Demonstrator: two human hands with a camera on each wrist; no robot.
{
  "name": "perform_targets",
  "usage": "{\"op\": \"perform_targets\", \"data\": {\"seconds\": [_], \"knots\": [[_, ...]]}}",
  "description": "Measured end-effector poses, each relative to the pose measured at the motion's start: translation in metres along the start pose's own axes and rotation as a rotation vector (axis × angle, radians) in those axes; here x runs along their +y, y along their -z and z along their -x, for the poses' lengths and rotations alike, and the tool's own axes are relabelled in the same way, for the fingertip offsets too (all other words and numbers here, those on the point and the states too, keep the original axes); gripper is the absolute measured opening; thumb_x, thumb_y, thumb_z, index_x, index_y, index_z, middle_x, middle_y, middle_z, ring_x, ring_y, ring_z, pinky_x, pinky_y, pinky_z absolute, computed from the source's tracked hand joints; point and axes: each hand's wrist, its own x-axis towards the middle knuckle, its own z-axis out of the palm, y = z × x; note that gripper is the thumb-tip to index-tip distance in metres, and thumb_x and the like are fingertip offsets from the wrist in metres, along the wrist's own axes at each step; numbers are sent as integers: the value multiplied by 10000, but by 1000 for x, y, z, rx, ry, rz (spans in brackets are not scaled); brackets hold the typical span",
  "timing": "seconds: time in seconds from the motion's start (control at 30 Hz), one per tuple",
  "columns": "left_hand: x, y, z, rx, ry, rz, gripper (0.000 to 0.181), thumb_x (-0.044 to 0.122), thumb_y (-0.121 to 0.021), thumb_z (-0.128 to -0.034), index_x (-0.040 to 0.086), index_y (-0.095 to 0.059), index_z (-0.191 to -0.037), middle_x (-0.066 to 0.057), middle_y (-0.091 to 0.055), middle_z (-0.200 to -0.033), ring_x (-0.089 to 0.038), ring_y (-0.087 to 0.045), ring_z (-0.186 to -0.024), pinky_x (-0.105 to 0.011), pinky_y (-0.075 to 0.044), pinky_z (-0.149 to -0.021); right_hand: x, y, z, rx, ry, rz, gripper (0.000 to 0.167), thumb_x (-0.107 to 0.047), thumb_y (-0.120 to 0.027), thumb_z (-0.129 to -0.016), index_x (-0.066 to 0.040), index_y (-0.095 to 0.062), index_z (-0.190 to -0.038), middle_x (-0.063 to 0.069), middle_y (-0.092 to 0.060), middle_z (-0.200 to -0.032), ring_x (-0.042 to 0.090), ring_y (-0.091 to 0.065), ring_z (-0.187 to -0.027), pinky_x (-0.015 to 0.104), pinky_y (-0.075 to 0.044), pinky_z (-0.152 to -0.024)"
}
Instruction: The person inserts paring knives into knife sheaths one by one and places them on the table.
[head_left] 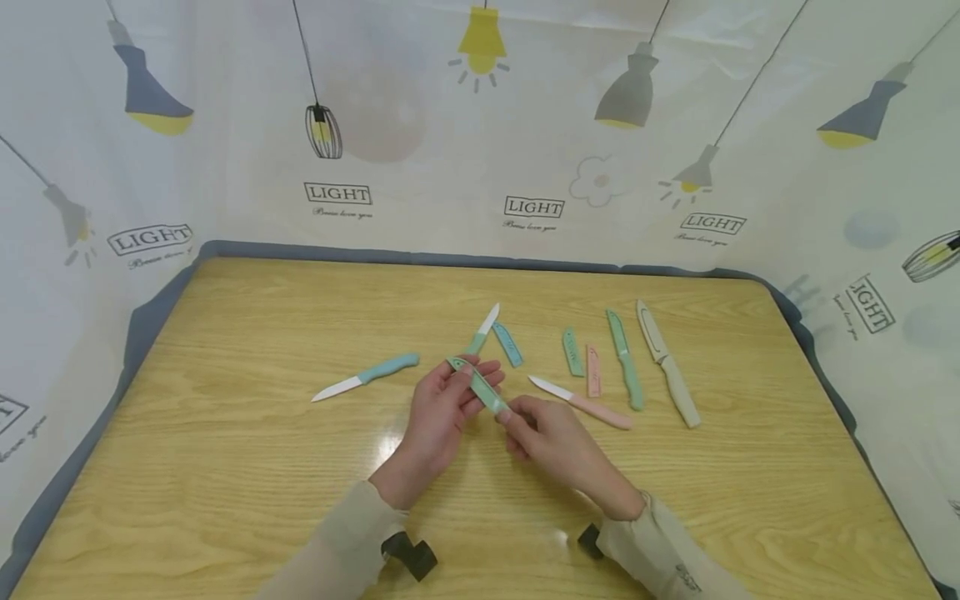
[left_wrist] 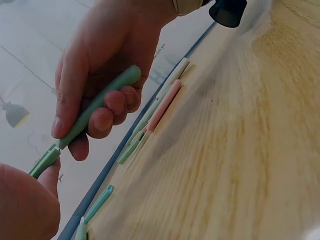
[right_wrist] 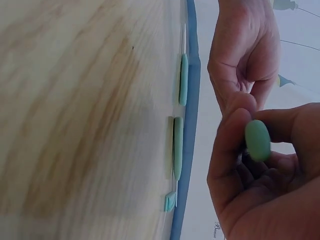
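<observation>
In the head view my left hand pinches a green blade sheath between thumb and fingers. My right hand grips the green handle of a knife, best seen in the left wrist view. The handle meets the mouth of the sheath, with only a sliver of a gap between them; the blade is hidden inside. The rounded handle end faces the camera in the right wrist view. Just beyond my left hand lies another green-handled knife with a bare white blade.
A blue-handled knife lies left. Behind and right lie a blue sheath, a green sheath, a pink sheath and a bare pink-handled knife. Farther right are a sheathed green knife and a sheathed beige knife.
</observation>
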Motion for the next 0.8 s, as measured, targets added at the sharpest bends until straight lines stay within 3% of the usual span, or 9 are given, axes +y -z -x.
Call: {"op": "perform_targets", "data": {"seconds": [0.2, 0.4, 0.67, 0.8], "knots": [[1, 1, -1, 71, -6, 47, 239, 74, -451, -1107, -68, -495, -1295, -217, -664, -1286, -259, -707, -1140, -364, -565, -1004, 1, -1, -4, 114, 82, 316, 169, -198, -699, -1009, -53, -699, -1096, -64, -619, -748, 52, -493, -586, 213, -432, -501], [1, -1, -1, 90, 1, 59, 234, 70, -452, -1105, -65, -509, -1287, -207, -690, -1255, -245, -716, -1121, -347, -581, -978, 5, 0, -4, 232, 184, 561, 153, -198, -808, -920, -87, -717, -972, -55, -617, -802, 76, -481, -639, 217, -422, -533], [5, 8, -2, 11, 5, 31, 439, 99, -423, -1093, -143, -397, -1459, -309, -504, -1476, -374, -531, -1367, -414, -481, -1124, 7, 17, 3, 262, 82, 548, 167, -232, -774, -955, -80, -760, -1023, -18, -682, -890, 96, -572, -728, 270, -526, -632], [11, 16, -2, 37, 0, 63, 440, 73, -432, -1065, -139, -363, -1444, -313, -469, -1503, -422, -460, -1416, -449, -438, -1164, 13, 36, 9, 296, 66, 555, 192, -216, -755, -964, -49, -761, -1058, 23, -690, -913, 129, -626, -770, 312, -574, -656]]}}
